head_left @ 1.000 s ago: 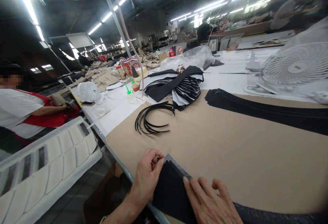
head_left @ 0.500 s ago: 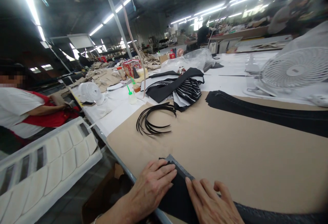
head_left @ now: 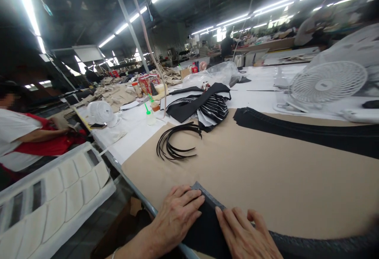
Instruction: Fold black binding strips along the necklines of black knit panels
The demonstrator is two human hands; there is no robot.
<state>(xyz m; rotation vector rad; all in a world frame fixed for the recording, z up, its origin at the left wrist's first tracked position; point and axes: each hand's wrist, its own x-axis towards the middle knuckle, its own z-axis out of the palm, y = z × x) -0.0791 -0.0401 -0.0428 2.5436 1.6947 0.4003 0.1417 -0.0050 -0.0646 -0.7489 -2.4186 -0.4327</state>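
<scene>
A black fabric piece (head_left: 204,225) with a grey edge lies at the near edge of the brown paper-covered table (head_left: 266,172). My left hand (head_left: 177,215) lies flat on its left part, fingers stretched out and together. My right hand (head_left: 245,235) presses flat on its right part, fingers spread. A dark textured strip (head_left: 319,245) runs to the right from under my right hand.
Curved black strips (head_left: 176,142) lie further up the table, by a pile of black and striped fabric (head_left: 207,105). A long black strip stack (head_left: 310,130) crosses the right. White fans (head_left: 327,83), (head_left: 100,113) and glue bottles (head_left: 149,113) stand around. A person in red and white (head_left: 26,136) sits at left beside white padded panels (head_left: 50,196).
My left hand went from pinching the fabric's corner to lying flat on it. The right hand has stayed pressed down. The camera shifted slightly.
</scene>
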